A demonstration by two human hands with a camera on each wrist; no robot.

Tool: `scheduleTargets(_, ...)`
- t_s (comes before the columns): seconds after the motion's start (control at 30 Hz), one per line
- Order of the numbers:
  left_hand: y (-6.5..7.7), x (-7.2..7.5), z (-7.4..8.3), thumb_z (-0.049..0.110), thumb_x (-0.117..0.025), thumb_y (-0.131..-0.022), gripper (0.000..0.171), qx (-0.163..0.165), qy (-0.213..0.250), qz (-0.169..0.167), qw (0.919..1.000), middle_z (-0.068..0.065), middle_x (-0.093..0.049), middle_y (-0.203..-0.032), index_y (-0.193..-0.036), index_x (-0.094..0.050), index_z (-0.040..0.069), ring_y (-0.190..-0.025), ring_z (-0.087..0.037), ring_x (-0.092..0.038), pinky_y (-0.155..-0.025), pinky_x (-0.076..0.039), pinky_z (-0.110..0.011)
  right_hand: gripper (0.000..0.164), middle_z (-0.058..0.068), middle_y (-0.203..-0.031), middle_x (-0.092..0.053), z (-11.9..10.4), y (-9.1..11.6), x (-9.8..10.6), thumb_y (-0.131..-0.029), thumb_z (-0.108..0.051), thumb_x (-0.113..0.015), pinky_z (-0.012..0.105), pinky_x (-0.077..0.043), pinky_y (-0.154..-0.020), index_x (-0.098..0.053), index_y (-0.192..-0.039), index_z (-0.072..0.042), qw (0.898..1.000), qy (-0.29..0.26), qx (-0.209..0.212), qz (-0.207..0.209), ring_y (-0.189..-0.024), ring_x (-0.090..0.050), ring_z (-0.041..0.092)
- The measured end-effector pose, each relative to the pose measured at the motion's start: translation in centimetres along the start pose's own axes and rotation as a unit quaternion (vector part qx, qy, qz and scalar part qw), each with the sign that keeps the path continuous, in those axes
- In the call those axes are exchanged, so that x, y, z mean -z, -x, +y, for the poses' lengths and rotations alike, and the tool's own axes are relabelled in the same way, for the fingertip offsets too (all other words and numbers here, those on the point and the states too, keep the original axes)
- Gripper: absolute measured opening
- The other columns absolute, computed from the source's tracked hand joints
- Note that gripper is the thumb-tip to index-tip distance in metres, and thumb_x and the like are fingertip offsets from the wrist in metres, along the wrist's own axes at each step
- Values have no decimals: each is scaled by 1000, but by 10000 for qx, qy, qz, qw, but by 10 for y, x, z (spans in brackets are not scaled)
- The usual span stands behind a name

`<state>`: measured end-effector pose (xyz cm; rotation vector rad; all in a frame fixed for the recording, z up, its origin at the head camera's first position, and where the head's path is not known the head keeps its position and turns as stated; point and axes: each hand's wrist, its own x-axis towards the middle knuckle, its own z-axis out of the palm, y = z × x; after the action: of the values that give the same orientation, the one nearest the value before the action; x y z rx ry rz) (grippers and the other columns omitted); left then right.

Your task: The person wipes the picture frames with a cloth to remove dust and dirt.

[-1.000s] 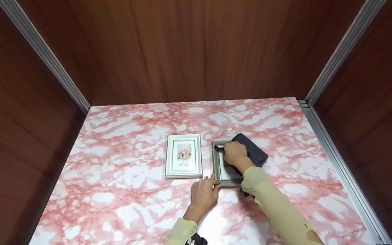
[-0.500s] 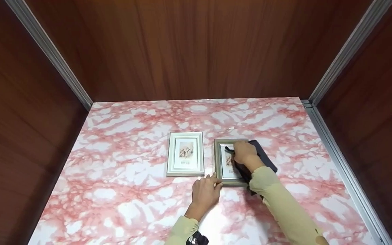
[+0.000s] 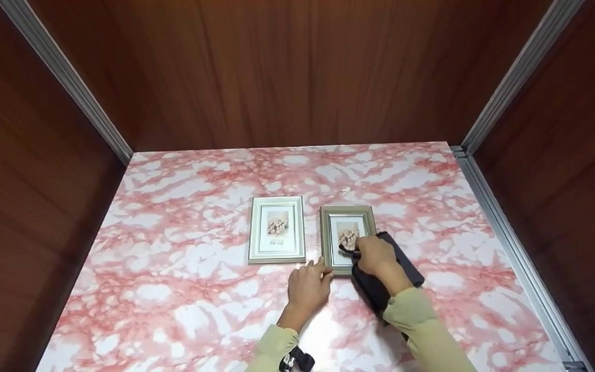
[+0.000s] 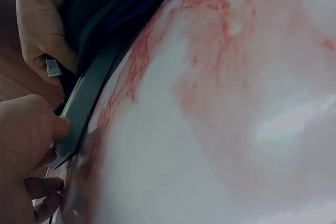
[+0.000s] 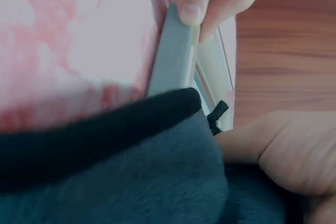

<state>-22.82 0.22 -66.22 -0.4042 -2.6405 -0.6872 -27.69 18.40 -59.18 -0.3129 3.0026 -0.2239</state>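
Observation:
A photo frame (image 3: 326, 232) with a beige-grey rim and a flower picture lies flat on the table. My left hand (image 3: 308, 290) pinches its near left corner; in the right wrist view the thumb and a finger (image 5: 193, 3) grip that corner. My right hand (image 3: 378, 257) holds a folded dark grey cloth (image 3: 372, 289) over the frame's lower right part, hiding that corner. The cloth has a black edging and a small black loop (image 5: 218, 111); a white label (image 4: 53, 67) shows in the left wrist view.
A paler photo frame (image 3: 277, 258) with the same kind of picture lies just to the left. Both rest on a table (image 3: 184, 279) with a red and white marbled top. Brown wood-look panels (image 3: 297, 77) with metal rails (image 3: 525, 57) enclose it at the back and sides.
My right hand has drawn the cloth from the frame's upper part down toward its lower right, uncovering the flower picture. My left hand stays at the near left corner.

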Motion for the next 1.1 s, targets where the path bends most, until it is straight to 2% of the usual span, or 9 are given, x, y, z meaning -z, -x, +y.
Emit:
scheduleTargets(0.1,1,0,-1,34,-69,-73,9,20,-42,-23,10000,5,-67,-78,-79,-71,30,-62,-22,-61,-52,-44,-37,13,2,-66,-58,-3,4,-6,-59,-7,-62,41,-37,-42,-59,-69,-15,9995,-31,232,192,-56,-54,26)
scheduleTargets(0.23,2,0,-2,34,-69,-72,9,12,-96,-55,9999,4,-67,-78,-80,-71,29,-64,-23,-62,-52,-45,-38,19,-3,-66,-59,-10,6,-14,-60,-5,-60,39,-40,-45,-65,-73,-18,9967,-132,711,365,-60,-56,22)
scheduleTargets(0.4,0,1,-3,33,-69,-72,9,-19,-69,-30,10000,3,-66,-74,-79,-71,29,-64,-24,-61,-52,-44,-38,17,-5,-62,-57,-24,3,-20,-60,-4,-61,38,-42,-47,-64,-70,-18,9885,-320,1330,638,-57,-55,21)
scheduleTargets(0.5,-1,2,-4,34,-69,-71,10,-63,-2,-11,10000,4,-66,-73,-80,-70,30,-62,-23,-60,-51,-43,-38,17,-4,-61,-58,-31,-3,-22,-60,-3,-62,38,-42,-47,-64,-68,-18,9843,-337,1510,847,-56,-56,21)
scheduleTargets(0.7,-2,4,-8,36,-68,-72,10,-95,34,-31,9999,1,-66,-74,-80,-70,30,-59,-24,-59,-50,-41,-37,19,0,-62,-60,-37,-24,-28,-60,-2,-61,40,-44,-48,-66,-70,-19,9827,-348,1329,1240,-57,-58,24)
scheduleTargets(0.9,0,3,-7,34,-68,-73,10,-147,117,-58,9998,1,-67,-84,-83,-71,31,-65,-24,-62,-52,-43,-37,20,1,-67,-62,-26,-58,-35,-63,-4,-61,43,-45,-53,-68,-75,-19,9832,-492,882,1522,-62,-59,26)
scheduleTargets(1.1,1,2,-4,35,-68,-73,11,-199,94,48,9997,3,-67,-81,-83,-71,30,-63,-23,-61,-53,-43,-37,23,2,-77,-63,-18,-82,-36,-65,-4,-61,44,-45,-58,-68,-81,-18,9792,-582,643,1835,-70,-60,28)
